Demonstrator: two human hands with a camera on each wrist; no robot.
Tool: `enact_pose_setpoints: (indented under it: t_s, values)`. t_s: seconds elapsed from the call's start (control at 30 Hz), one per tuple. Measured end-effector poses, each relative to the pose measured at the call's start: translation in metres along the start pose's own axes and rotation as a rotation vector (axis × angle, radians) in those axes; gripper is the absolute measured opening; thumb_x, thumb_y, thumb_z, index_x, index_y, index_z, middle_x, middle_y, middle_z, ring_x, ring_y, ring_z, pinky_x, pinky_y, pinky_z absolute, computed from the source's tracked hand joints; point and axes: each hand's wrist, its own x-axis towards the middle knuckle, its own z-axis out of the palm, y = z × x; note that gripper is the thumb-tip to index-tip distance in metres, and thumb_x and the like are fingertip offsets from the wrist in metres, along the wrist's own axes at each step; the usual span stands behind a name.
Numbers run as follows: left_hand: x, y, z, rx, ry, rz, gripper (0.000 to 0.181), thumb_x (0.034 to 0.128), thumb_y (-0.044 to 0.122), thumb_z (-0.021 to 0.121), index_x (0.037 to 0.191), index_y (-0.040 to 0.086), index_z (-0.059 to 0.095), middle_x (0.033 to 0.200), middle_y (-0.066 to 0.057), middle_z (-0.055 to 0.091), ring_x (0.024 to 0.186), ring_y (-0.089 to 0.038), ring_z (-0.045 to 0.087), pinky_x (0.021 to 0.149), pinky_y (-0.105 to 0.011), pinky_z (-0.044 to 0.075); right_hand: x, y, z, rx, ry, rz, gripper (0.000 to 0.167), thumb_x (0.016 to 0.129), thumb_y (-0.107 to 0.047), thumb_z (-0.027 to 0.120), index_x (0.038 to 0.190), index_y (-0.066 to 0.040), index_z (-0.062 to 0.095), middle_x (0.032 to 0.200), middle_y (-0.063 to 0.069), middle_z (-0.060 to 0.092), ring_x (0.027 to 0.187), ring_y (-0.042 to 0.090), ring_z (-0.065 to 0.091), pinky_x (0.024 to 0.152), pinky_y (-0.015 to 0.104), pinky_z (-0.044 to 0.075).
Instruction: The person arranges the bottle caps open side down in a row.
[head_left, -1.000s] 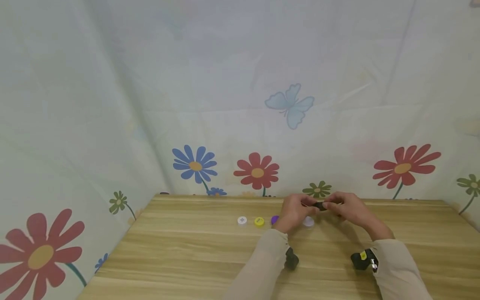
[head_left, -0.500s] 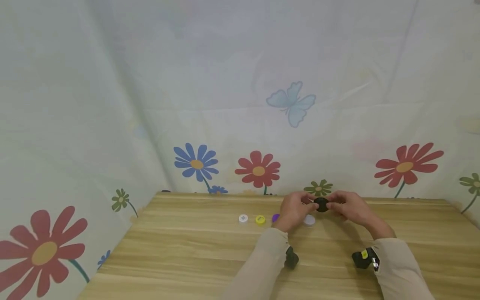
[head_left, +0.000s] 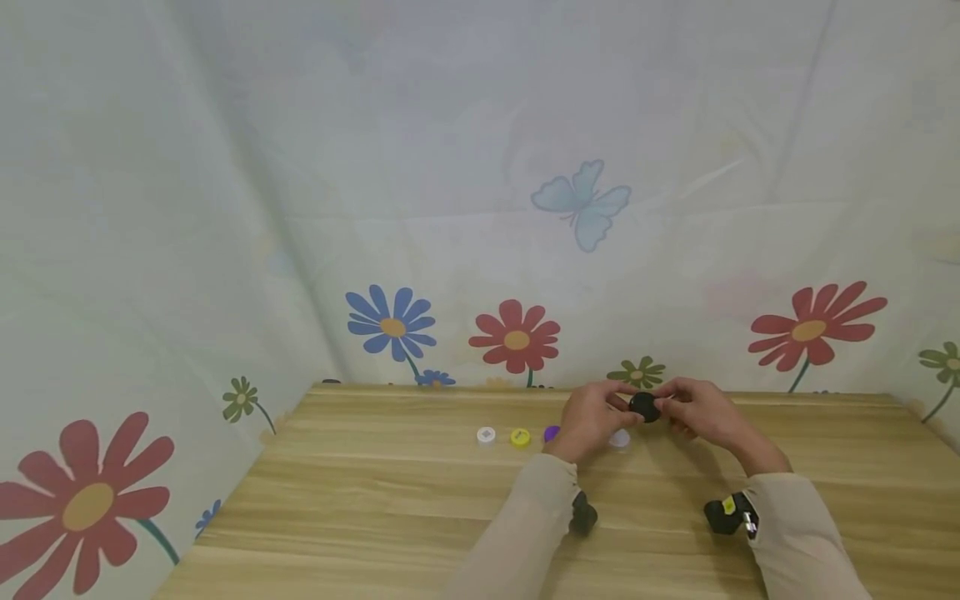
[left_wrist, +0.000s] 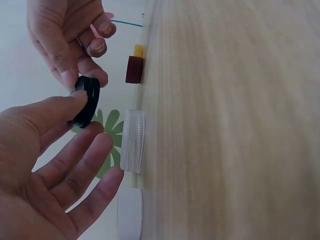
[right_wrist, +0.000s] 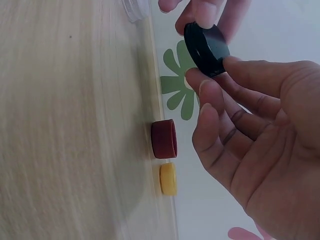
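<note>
Both hands hold a black round cap (head_left: 645, 407) above the far part of the table. My left hand (head_left: 592, 419) pinches its left edge between thumb and fingers. From the other side, my right hand (head_left: 703, 414) pinches the rim; its remaining fingers are loosely bent below the cap in the right wrist view. A clear ridged cap (left_wrist: 133, 141) stands on the table under the left fingers. A white ridged cap (left_wrist: 129, 215) is beside it. Past the held cap are a dark red cap (right_wrist: 164, 139) and a yellow-orange cap (right_wrist: 168, 179).
Left of the hands, a white cap (head_left: 486, 436), a yellow cap (head_left: 521, 437) and a purple cap (head_left: 552, 433) lie in a row on the wooden table (head_left: 375, 500). A flower-printed curtain (head_left: 450, 208) hangs behind the table's far edge.
The black cap was seen nearly edge-on a second ago; it has been turned so its round face shows. Both hands stay in almost the same place.
</note>
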Motion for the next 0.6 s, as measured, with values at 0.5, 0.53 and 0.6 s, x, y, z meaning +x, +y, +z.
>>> enact_pose_setpoints:
  t_s: [0.5,0.53,0.6]
  values:
    - [0.0017,-0.0027,0.0001,0.061,-0.012,-0.005,0.036,0.0859,0.019,0.092,0.119,0.020,0.079,0.085,0.011,0.075,0.082,-0.002,0.066,0.075,-0.020,0.048,-0.0041,-0.0022,-0.0036,-0.031,-0.040,-0.071,0.033,0.099,-0.007,0.072,0.126,0.011,0.066,0.110,0.021,0.072,0.095,0.032,0.069,0.077,0.044,0.062]
    - [0.0017,-0.0029,0.0002,0.062,-0.012,-0.005,0.036,0.0858,0.020,0.092,0.119,0.020,0.079,0.086,0.010,0.076,0.082,-0.002,0.066,0.075,-0.020,0.048,-0.0044,-0.0019,-0.0036,-0.032,-0.044,-0.083,0.034,0.098,-0.007,0.074,0.126,0.011,0.066,0.112,0.023,0.072,0.098,0.033,0.070,0.079,0.044,0.062]
    - [0.0018,-0.0035,0.0003,0.063,-0.012,-0.006,0.035,0.0860,0.021,0.092,0.119,0.020,0.079,0.087,0.010,0.076,0.083,-0.002,0.066,0.076,-0.020,0.049,-0.0047,-0.0017,-0.0036,-0.036,-0.048,-0.107,0.037,0.096,-0.006,0.076,0.126,0.012,0.066,0.115,0.024,0.071,0.103,0.037,0.070,0.081,0.044,0.062]
